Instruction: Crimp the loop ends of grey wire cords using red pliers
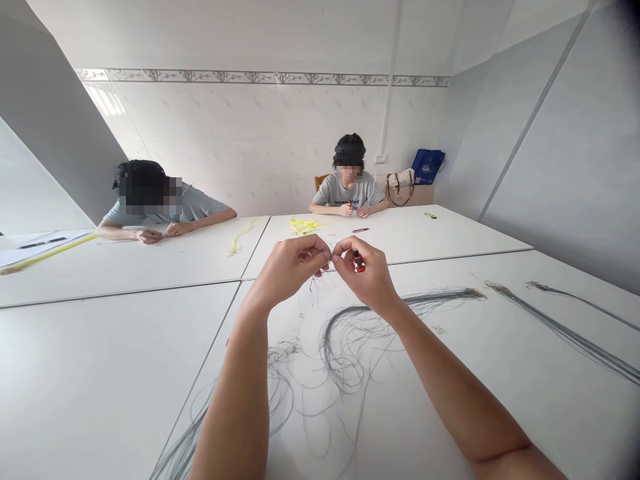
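A thin grey thread (331, 257) is held above the white table (125, 360), about midway between the far edge and the bottom of the view, with fine ends hanging under the fingers. The left hand (299, 262) pinches it between thumb and fingertip; the right hand (369, 272) pinches it too, its fingertips just beside the left's, with a red lighter (359, 261) tucked against the palm. Below the hands, a curved bundle (327, 337) bends toward the table's right edge, and a straight bundle (560, 323) and a thinner bundle (595, 303) lie nearer that edge. Toward the far edge are yellow strands (305, 225) and a pink cutter (361, 230); a yellow cutter (431, 215) lies near the far right corner. Two co-workers sit along the far edge.
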Motion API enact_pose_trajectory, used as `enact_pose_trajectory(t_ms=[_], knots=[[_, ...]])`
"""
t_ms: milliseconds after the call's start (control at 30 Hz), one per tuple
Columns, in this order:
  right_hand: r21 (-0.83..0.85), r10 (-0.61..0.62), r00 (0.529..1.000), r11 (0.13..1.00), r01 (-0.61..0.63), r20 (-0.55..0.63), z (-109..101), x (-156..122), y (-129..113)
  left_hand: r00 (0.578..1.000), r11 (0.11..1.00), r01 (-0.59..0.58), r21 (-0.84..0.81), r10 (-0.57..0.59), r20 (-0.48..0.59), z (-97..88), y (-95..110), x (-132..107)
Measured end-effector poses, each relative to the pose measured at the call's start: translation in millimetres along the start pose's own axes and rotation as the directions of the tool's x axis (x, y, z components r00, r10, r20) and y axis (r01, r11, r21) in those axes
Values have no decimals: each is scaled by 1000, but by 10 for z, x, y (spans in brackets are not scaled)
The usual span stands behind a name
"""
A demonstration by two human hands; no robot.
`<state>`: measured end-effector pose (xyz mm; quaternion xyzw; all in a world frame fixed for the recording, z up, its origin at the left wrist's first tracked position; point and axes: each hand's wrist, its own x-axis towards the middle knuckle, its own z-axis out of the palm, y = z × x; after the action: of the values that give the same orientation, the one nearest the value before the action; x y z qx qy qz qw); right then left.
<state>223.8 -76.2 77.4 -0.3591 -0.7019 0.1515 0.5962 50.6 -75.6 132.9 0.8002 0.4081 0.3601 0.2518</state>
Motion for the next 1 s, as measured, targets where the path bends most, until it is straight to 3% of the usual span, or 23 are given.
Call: enact_pose_trajectory(t_ms=[367,600,833,1000], knots=[[307,142,987,938,-159,77,9,27,116,999,989,29,144,-23,-42,-9,15,-14],[229,226,974,949,-216,-20,-21,37,125,997,999,30,-42,-33,-76,-40,-16,3],[230,251,968,943,-240,-18,-84,73,146,990,988,-2,-156,-20,-140,-92,-123,10],[474,309,942,854,-214,-131,-181,133,212,975,986,40,-160,-74,-211,-127,-151,-10]])
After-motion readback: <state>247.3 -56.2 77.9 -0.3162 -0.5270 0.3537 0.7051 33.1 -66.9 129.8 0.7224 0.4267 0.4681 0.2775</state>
